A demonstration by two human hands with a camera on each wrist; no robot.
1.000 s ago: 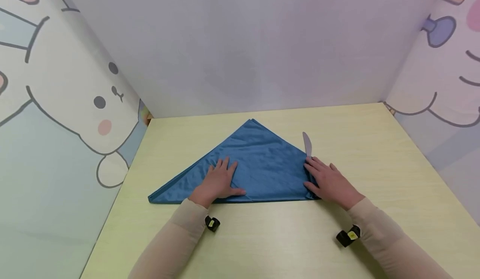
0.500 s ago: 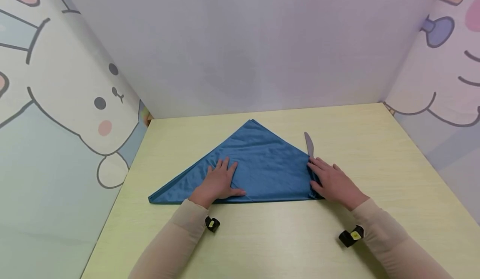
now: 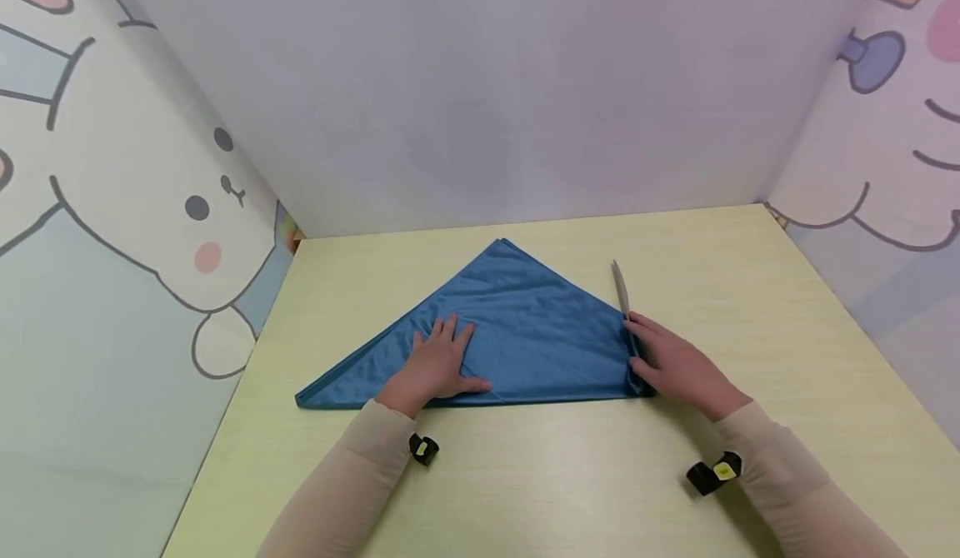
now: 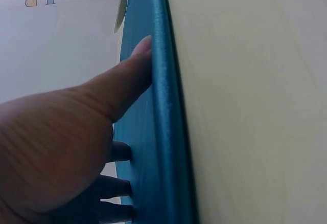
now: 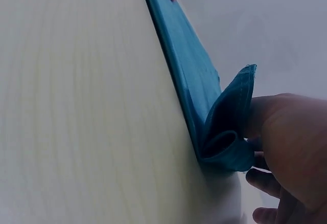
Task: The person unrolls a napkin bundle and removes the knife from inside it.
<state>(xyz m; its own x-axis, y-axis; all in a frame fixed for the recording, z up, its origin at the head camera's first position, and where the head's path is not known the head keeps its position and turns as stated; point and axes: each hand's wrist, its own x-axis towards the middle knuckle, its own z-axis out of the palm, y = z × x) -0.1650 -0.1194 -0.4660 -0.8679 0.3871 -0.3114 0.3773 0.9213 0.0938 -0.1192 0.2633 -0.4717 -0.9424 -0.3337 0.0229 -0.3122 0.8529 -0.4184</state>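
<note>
A blue satiny cloth [image 3: 525,333], folded to a triangle, lies on the table with its peak pointing away. My left hand [image 3: 438,366] rests flat on its left half, fingers spread; in the left wrist view the thumb [image 4: 127,81] lies along the near folded edge. At the cloth's right end my right hand [image 3: 675,366] holds the turned-over, curled end [image 5: 225,147], thumb on the near side and fingers behind. A table knife [image 3: 620,287] pokes out past the cloth's far edge at that hand, blade away from me; its handle is hidden by cloth and fingers.
The pale wooden table [image 3: 525,483] reaches back to a plain grey-white wall [image 3: 510,108]. Side panels with cartoon drawings [image 3: 198,208] stand left and right. A small black device [image 3: 423,448] sits at each wrist.
My right hand has shifted a little to the right with the curled end and the knife, and more flat cloth shows. The knife blade has turned nearly edge-on. My left hand stays put.
</note>
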